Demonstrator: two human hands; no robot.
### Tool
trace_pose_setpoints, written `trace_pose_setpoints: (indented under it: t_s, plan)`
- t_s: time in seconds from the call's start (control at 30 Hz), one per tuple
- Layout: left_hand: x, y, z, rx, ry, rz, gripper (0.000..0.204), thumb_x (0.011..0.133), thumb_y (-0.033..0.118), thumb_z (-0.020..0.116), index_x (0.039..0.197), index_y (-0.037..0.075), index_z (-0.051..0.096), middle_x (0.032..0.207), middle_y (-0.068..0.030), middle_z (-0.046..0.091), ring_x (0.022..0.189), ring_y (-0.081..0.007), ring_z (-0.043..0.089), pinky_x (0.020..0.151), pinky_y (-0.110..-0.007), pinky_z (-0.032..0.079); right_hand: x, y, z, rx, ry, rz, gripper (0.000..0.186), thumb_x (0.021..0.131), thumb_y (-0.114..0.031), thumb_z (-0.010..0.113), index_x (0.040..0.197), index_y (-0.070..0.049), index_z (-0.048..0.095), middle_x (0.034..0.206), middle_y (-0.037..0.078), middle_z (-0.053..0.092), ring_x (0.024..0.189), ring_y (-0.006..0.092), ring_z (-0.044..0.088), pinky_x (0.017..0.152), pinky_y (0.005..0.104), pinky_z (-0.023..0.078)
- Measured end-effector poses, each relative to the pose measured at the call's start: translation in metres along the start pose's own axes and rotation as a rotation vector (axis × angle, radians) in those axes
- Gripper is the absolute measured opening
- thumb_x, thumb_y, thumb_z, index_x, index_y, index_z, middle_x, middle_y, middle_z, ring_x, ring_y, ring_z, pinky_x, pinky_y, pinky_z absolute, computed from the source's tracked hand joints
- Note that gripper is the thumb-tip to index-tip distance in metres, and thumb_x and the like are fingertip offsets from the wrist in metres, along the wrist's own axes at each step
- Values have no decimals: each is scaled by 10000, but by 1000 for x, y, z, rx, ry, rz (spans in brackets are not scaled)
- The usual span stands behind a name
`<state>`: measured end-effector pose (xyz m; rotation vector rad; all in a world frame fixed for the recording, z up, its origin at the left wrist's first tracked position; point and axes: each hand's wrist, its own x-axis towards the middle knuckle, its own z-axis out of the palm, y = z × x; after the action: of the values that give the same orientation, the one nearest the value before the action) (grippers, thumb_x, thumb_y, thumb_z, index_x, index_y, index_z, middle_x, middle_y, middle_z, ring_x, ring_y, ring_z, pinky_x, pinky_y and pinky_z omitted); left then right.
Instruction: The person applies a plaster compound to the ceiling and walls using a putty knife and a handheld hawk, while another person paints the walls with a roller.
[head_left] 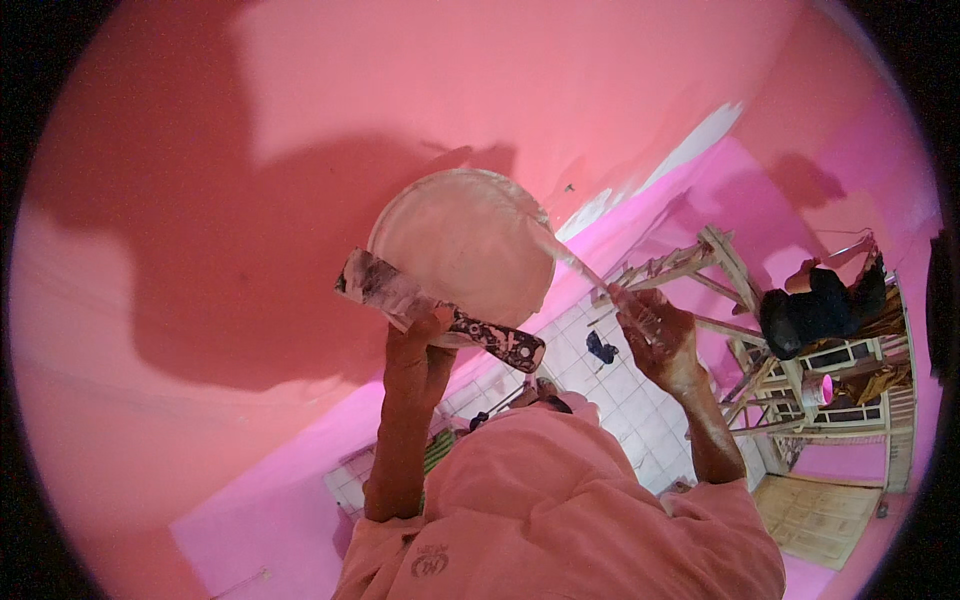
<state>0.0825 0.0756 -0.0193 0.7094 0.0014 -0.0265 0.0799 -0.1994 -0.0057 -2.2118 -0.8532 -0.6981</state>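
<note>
My left hand (425, 332) is closed around the middle of a flat, paint-smeared tool (495, 338). Its wide end lies to the left, and its dark, spattered handle has a hole at the right end. Just behind this hand, a round, pale pink pail or lid (460, 245) is held up close to the wall; which of the two it is, I cannot tell. My right hand (655, 335), smeared with pale paint, grips a thin pale stick-like tool (572, 262). That tool's far end widens and reaches the right rim of the round thing.
The salmon-pink wall (600, 70) carries a white streak (690, 150) above a brighter pink band. At right stand wooden trestles (735, 270) with a dark cloth-like bundle (815, 315) and a small pink bucket (817, 390). A dark blue item (602, 347) lies on the white tiled floor (635, 415).
</note>
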Motion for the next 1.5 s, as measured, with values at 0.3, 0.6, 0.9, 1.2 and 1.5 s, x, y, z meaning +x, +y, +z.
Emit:
trace_pose_setpoints:
  t_s: [0.3,0.6,0.9,1.2,1.5]
  plan:
    - [6,-35,-34,-121,86,37,432,742,104,603,1135,46,433,1045,-92,532,970,-231,542,832,-386,482,-25,-1,-2,-533,-242,61,482,696,-18,571,1157,-148,514,897,67,545,685,204,566,522,324,457]
    - [17,-79,-21,-171,213,-9,431,722,-19,577,1110,95,428,1018,-70,525,929,-198,565,781,-362,524,-43,42,-16,-645,-264,108,475,728,-14,554,1185,-128,495,886,76,548,696,221,564,526,328,456]
    - [42,-103,-1,-102,176,-42,536,711,-15,546,1210,47,363,1089,-86,507,1001,-217,547,832,-399,507,-75,97,-20,696,61,1032,282,890,-204,493,1069,12,523,677,62,556,454,106,503,362,212,375]
    - [68,-156,-6,-80,235,-116,522,709,-4,555,1194,49,369,1087,-78,506,967,-213,559,743,-376,544,-90,114,-4,993,-157,1180,373,892,-310,488,1059,20,540,623,45,540,427,85,474,368,202,351]
    - [80,-169,-17,-11,296,-170,509,695,62,599,1169,60,412,1053,-78,531,923,-217,584,699,-350,564,-128,156,31,1048,164,1364,213,754,-157,657,775,-75,461,559,-31,396,400,50,372,350,185,281]
